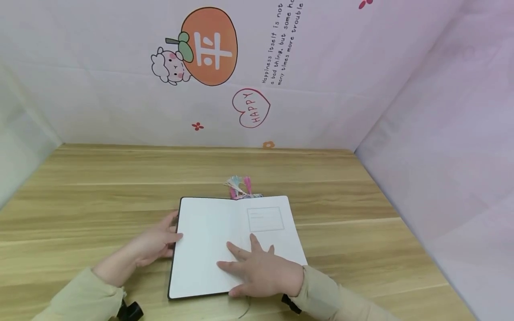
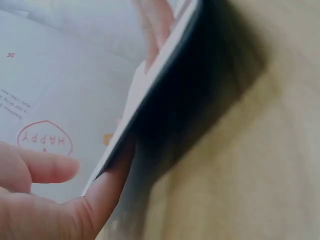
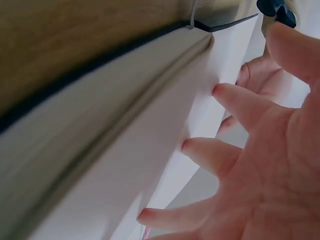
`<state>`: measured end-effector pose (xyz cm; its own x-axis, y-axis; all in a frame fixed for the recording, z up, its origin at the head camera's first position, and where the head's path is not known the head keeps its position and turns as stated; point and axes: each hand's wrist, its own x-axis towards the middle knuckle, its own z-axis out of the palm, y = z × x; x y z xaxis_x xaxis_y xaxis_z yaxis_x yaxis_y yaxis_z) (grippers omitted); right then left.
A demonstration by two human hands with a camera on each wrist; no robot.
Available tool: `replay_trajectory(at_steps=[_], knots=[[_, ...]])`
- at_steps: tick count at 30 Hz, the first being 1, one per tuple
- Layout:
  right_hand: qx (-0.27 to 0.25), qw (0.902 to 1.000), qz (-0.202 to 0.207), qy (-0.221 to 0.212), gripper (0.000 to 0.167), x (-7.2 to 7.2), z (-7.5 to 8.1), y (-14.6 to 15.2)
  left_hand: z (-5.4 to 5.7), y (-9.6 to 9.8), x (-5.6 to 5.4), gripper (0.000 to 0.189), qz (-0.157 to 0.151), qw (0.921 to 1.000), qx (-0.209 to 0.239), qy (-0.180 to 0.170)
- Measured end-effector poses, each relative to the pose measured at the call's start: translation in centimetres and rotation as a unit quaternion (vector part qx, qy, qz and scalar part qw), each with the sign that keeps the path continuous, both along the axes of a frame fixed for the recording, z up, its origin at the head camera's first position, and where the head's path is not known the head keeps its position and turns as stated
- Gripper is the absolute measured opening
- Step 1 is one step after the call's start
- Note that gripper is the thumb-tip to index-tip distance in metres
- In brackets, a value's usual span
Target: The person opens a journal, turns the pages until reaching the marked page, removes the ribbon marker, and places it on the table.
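A notebook (image 1: 205,245) with a dark cover lies spread on the table, white pages facing up. Its right page bears a printed box (image 1: 265,219). At the left edge is my left hand (image 1: 154,243). In the left wrist view, a finger (image 2: 112,187) lies straight along the underside of the tilted dark cover (image 2: 185,75), while the thumb stands over the page side with a small gap. My right hand (image 1: 263,272) is spread across the pages, its fingertips (image 3: 220,90) on the paper near the fold. The right palm hides part of the right page.
Pink, white and pale blue tassels (image 1: 241,183) stick out beyond the notebook's far edge. A thin ribbon (image 1: 246,307) trails from its near edge. The wooden table (image 1: 100,178) meets a printed white backdrop (image 1: 313,116) behind, with pale sheets at both sides.
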<state>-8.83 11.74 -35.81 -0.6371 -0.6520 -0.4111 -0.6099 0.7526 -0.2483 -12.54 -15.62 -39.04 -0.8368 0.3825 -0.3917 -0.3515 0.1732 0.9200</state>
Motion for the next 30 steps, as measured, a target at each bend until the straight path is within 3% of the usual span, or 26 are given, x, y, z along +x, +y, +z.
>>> replay_trajectory(at_steps=[6,18,25,30], knots=[[0.018,0.9987,0.027,0.039,0.068,-0.2,0.3,-0.1,-0.4,0.1,-0.3,0.075,0.02,0.9967,-0.078,0.004],[0.016,0.9993,0.022,0.027,0.069,-0.9,0.5,0.7,-1.0,0.2,-1.2,0.059,0.028,0.9944,-0.102,0.004],[0.036,0.9985,0.038,0.014,0.073,-3.8,0.8,1.8,-1.1,0.0,-1.2,0.05,0.029,0.9942,-0.104,0.005],[0.017,0.9998,0.002,0.006,0.075,-6.5,0.6,3.1,-1.0,-0.2,-1.1,0.045,0.03,0.9948,-0.097,0.008]])
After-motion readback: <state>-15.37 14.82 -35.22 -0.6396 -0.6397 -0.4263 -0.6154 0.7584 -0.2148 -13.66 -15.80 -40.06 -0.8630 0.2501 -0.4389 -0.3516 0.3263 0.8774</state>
